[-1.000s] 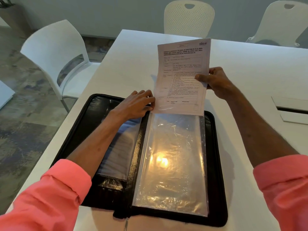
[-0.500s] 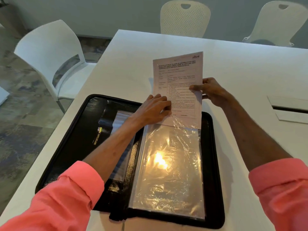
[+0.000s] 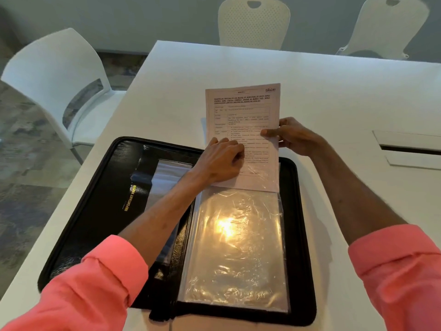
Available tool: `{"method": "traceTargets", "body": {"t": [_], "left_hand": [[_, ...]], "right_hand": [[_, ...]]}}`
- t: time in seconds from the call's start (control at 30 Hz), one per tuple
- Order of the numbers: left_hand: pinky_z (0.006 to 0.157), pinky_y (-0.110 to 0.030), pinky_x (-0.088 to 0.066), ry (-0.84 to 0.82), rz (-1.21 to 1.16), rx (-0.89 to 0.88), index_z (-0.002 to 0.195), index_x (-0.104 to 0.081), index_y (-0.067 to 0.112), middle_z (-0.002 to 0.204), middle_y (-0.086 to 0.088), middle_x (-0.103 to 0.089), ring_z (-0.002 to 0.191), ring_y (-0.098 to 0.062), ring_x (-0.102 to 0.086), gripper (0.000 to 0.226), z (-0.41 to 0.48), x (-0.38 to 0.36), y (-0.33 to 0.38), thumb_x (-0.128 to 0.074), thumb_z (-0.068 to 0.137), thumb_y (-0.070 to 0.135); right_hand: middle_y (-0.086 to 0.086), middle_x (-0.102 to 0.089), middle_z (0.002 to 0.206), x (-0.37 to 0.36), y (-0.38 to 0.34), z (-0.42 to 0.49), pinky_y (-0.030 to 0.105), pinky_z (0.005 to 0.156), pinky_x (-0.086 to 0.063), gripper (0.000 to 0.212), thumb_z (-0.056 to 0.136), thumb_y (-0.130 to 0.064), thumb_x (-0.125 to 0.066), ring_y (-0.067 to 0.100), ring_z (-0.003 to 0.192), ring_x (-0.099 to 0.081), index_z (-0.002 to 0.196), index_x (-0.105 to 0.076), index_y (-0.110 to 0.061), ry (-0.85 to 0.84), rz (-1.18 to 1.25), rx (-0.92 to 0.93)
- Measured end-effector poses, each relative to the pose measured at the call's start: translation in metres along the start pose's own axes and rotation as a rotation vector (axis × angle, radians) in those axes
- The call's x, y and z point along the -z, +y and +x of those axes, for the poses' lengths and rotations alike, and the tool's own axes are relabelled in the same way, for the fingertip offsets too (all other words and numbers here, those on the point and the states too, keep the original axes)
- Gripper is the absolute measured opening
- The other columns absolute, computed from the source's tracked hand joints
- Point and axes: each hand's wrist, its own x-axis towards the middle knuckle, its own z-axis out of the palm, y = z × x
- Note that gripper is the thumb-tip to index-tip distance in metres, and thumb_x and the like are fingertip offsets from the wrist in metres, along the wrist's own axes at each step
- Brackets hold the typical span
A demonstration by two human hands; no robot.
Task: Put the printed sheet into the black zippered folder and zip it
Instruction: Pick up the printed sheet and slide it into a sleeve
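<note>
Head view: printed sheet (image 3: 241,111) bottom in clear sleeve (image 3: 233,247); left hand (image 3: 222,161), right hand (image 3: 293,137) fingers pinch it.

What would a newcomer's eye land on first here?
First the printed sheet, its lower end slipped into the clear sleeve on the right half of the open black folder. The right hand pinches its right edge; the left hand lies on it, fingers curled. A bright glare sits on the sleeve.

Printed sheet (image 3: 242,111): "slice" logo at top right corner; body text illegible. Black folder (image 3: 107,187), inner left flap: gold "IMPORTANT PAPER"
</note>
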Motion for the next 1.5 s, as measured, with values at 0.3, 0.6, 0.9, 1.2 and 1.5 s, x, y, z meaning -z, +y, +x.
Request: {"method": "traceTargets", "body": {"t": [0.3,0.6,0.9,1.2,1.5], "left_hand": [[0.092,-0.043,-0.049,0.032,-0.14,-0.066,0.102,-0.066,0.022,0.099,0.004,-0.071,0.091,-0.019,-0.063,0.025,0.029,-0.016,0.044,-0.062,0.103,0.046],[0.088,-0.042,-0.053,0.165,-0.195,-0.029,0.098,-0.067,0.022,0.101,0.003,-0.073,0.087,-0.013,-0.06,0.016,0.035,-0.025,0.056,-0.063,0.101,0.037],[0.098,-0.041,-0.043,-0.005,-0.151,-0.023,0.105,-0.068,0.026,0.095,0.014,-0.064,0.092,-0.013,-0.062,0.029,0.024,-0.012,0.037,-0.066,0.1,0.055],[0.092,-0.031,-0.051,-0.207,-0.149,0.035,0.106,-0.073,0.025,0.097,0.017,-0.068,0.088,-0.004,-0.062,0.01,-0.002,0.027,-0.024,-0.075,0.098,0.031],[0.092,-0.026,-0.044,-0.151,-0.172,0.055,0.105,-0.073,0.023,0.103,0.018,-0.066,0.093,-0.006,-0.058,0.012,-0.01,0.027,-0.034,-0.078,0.095,0.026]], "right_hand": [[0.008,-0.08,0.126,-0.007,-0.009,0.002,0.038,0.086,-0.067,0.041,0.095,-0.009,-0.08,0.028,0.115,-0.077,0.135,-0.069,-0.005,0.026,0.034,-0.003],[0.013,-0.078,0.122,-0.003,0.001,-0.012,0.038,0.084,-0.067,0.03,0.099,0.0,-0.07,0.032,0.111,-0.078,0.127,-0.069,-0.009,-0.052,-0.009,-0.074],[0.015,-0.079,0.125,-0.003,0.011,-0.013,0.044,0.097,-0.066,0.039,0.096,0.0,-0.074,0.032,0.116,-0.078,0.135,-0.066,-0.003,-0.159,0.001,-0.137],[0.009,-0.082,0.118,-0.022,0.006,0.02,0.043,0.087,-0.068,0.035,0.099,-0.015,-0.076,0.031,0.111,-0.079,0.133,-0.069,-0.007,0.179,0.172,-0.019],[0.014,-0.073,0.118,-0.023,-0.004,0.015,0.036,0.074,-0.065,0.029,0.1,0.001,-0.067,0.028,0.099,-0.075,0.124,-0.07,-0.016,0.179,0.108,0.084]]}}
